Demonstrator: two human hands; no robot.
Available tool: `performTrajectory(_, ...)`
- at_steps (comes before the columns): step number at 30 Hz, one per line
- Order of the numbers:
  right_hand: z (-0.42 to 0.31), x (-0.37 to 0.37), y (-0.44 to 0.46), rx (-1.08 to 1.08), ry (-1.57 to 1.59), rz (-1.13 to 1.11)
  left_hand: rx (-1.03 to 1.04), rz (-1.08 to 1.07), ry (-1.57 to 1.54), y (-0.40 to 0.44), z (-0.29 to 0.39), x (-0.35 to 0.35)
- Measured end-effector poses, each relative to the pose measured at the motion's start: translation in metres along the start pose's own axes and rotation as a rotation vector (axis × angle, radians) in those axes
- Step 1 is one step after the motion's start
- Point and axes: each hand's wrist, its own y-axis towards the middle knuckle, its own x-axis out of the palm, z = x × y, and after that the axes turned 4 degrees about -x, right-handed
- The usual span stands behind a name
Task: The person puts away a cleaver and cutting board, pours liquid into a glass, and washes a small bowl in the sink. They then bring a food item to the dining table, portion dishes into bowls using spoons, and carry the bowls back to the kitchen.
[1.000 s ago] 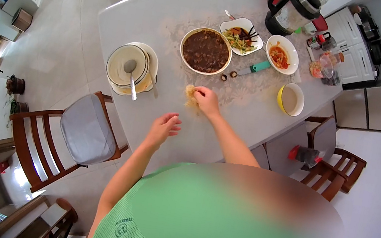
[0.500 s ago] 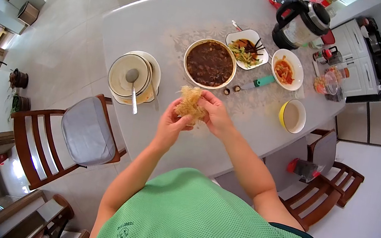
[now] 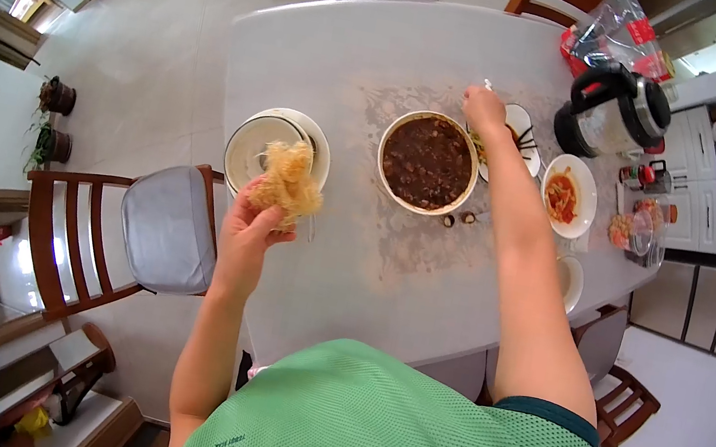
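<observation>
My left hand (image 3: pixel 249 239) is closed round a tan, stringy, fibrous clump (image 3: pixel 289 182), held up in front of a stack of cream bowls (image 3: pixel 244 143). My right hand (image 3: pixel 485 110) reaches across the table to the near-left edge of a white square dish (image 3: pixel 518 118) with dark and green food in it. Its fingers are bent together, and a small white tip (image 3: pixel 488 84) shows just past them; what they grip is mostly hidden. Left of my right forearm stands a round pot of dark brown stew (image 3: pixel 428 161).
A white bowl of red food (image 3: pixel 563 196), a glass kettle with black handle (image 3: pixel 612 110) and clear jars (image 3: pixel 639 233) stand on the right. Two small dark round pieces (image 3: pixel 458 219) lie below the pot. Another bowl (image 3: pixel 569 282) is partly behind my forearm. A chair (image 3: pixel 168 225) stands left.
My right hand has let go of the fibrous clump and stretched out to the square dish. My left hand has carried the clump left, towards the bowls. The camera view has shifted.
</observation>
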Motion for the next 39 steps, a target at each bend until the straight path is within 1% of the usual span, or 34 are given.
performTrajectory(1,0.001,0.009,0.008,-0.037,-0.112,-0.07,0.012,0.008,-0.012,0.0,0.004,-0.005)
performTrajectory(2,0.003,0.017,0.013,-0.052,-0.108,-0.072,0.016,0.023,-0.015,0.002,0.006,-0.009)
performTrajectory(4,-0.009,0.015,0.008,-0.027,-0.214,-0.029,0.053,0.059,-0.083,0.005,0.008,-0.018)
performTrajectory(8,-0.006,0.023,0.019,-0.054,-0.222,-0.062,0.069,0.082,-0.103,0.009,0.011,-0.029)
performTrajectory(11,-0.005,0.023,0.019,-0.036,-0.264,-0.096,0.066,0.098,-0.107,0.015,0.01,-0.032)
performTrajectory(14,-0.011,0.028,0.018,-0.052,-0.243,-0.06,0.08,0.127,-0.09,0.017,0.012,-0.03)
performTrajectory(16,-0.03,0.009,0.012,-0.127,0.06,0.16,0.083,0.135,-0.063,0.018,0.013,-0.031)
performTrajectory(18,-0.066,-0.016,-0.004,-0.247,0.295,0.307,0.082,0.135,-0.037,0.019,0.012,-0.033)
performTrajectory(20,-0.122,-0.053,-0.043,-0.285,0.543,0.32,0.061,0.149,-0.038,0.022,0.008,-0.04)
performTrajectory(22,-0.164,-0.057,-0.07,-0.489,0.696,0.324,0.066,0.161,-0.029,0.026,0.004,-0.046)
performTrajectory(25,-0.216,-0.044,-0.097,-0.624,0.789,0.316,0.074,0.153,0.003,0.029,0.003,-0.051)
performTrajectory(27,-0.236,-0.046,-0.11,-0.638,0.673,0.378,0.064,0.179,0.059,0.027,0.004,-0.048)
performTrajectory(31,-0.254,-0.034,-0.121,-0.591,0.673,0.397,0.073,0.126,0.115,0.029,0.004,-0.058)
performTrajectory(33,-0.258,-0.031,-0.126,-0.597,0.589,0.358,0.063,0.11,0.129,0.031,0.002,-0.065)
performTrajectory(37,-0.265,-0.027,-0.133,-0.556,0.581,0.395,0.072,0.074,0.132,0.03,0.004,-0.071)
performTrajectory(39,-0.264,-0.026,-0.137,-0.545,0.556,0.46,0.062,0.081,0.142,0.031,0.004,-0.072)
